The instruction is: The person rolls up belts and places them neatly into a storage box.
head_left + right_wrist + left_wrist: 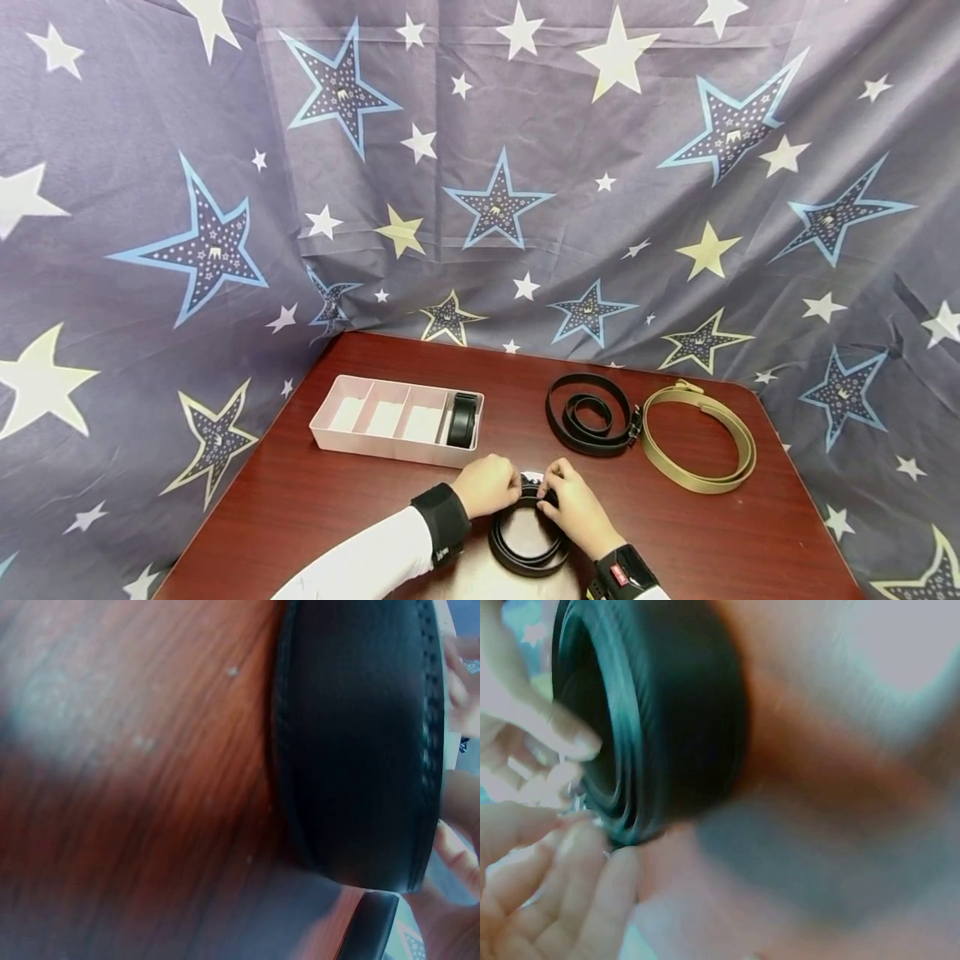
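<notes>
A black leather belt (527,570), wound into a coil of several layers, stands on the table before the person. My left hand (487,485) pinches its far edge from the left, by the shiny buckle. From the right, my right hand (581,510) grips the same far stretch, thumb and fingertips bent over the strap. In the left wrist view the coiled belt (697,712) shows its stacked edges, with fingertips of both hands close together at the buckle end. Stitching runs along the belt (360,742) in the right wrist view; the fingers there are partly hidden behind it.
A pale divided tray (360,440) stands behind the left hand, a rolled black belt (462,421) in its rightmost compartment. At the back right lie a loosely coiled black belt (555,417) and a tan belt (742,442). Star-patterned cloth (480,275) hangs behind the reddish-brown table (300,500).
</notes>
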A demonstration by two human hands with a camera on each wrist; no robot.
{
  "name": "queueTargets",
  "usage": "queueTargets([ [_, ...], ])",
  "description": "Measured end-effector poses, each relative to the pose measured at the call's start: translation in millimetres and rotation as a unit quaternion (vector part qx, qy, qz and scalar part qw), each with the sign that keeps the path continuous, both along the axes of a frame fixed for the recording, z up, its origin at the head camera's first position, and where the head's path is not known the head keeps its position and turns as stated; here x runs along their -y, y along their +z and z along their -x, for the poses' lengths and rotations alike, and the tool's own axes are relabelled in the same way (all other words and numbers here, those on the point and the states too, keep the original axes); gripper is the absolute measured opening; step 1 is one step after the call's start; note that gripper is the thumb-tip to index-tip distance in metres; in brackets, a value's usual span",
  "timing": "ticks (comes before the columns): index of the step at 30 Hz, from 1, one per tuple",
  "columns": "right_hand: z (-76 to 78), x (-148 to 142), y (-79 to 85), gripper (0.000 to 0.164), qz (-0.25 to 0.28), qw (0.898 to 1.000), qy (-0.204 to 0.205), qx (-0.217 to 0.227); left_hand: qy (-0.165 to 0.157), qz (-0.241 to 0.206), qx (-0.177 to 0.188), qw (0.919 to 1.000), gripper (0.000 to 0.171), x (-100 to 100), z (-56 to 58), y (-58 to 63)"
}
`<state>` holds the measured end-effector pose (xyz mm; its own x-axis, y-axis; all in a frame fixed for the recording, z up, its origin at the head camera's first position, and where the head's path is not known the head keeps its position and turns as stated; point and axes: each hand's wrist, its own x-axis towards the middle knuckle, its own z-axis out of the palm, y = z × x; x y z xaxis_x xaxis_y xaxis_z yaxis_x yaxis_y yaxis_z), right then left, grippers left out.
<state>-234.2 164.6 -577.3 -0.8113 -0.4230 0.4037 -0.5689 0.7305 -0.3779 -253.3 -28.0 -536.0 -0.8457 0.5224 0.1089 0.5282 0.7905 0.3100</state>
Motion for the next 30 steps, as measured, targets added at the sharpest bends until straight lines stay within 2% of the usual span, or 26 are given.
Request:
queueTargets([
  [4, 0.1, -0.9, -1.7, 0.029, -0.006, 1.000, -0.006, -0.018, 0.007, -0.019, -0.036, 0.9992, 0.004, -11.1, 17.1, -0.8],
  [7, -1.3, -0.3, -1.9, 0.030, -0.001, 1.000, -0.009, -0.029, -0.008, -0.013, -0.032, 0.9994, 0.006, -21.3, 25.3, -9.4],
  [12, -2.7, 2.6, -4.3, 0.030, -0.014, 0.998, -0.023, -0.054, -0.025, 0.001, -0.021, 0.9995, 0.008, -30.6, 32.1, -24.0],
  [18, -1.9, 5.8, -4.5, 0.029, -0.061, 0.992, -0.060, -0.094, -0.027, 0.019, -0.040, 0.9987, 0.010, -30.5, 36.0, -25.3],
  [21, -3.3, 7.3, -0.5, 0.028, -0.066, 0.993, -0.072, -0.069, -0.026, 0.027, -0.045, 0.9983, 0.008, -27.2, 36.8, -23.4],
  [25, -5.3, 8.8, 4.6, 0.025, -0.062, 0.994, -0.082, -0.022, -0.044, 0.040, -0.068, 0.9959, 0.022, -20.6, 35.9, -22.5],
  [27, -5.4, 9.2, 6.1, 0.024, -0.064, 0.994, -0.086, -0.011, -0.049, 0.049, -0.080, 0.9944, 0.025, -16.3, 34.6, -23.3],
  [30, -4.6, 8.4, 7.3, 0.023, -0.065, 0.994, -0.091, -0.011, -0.038, 0.057, -0.090, 0.9936, 0.021, -8.9, 30.8, -24.5],
])
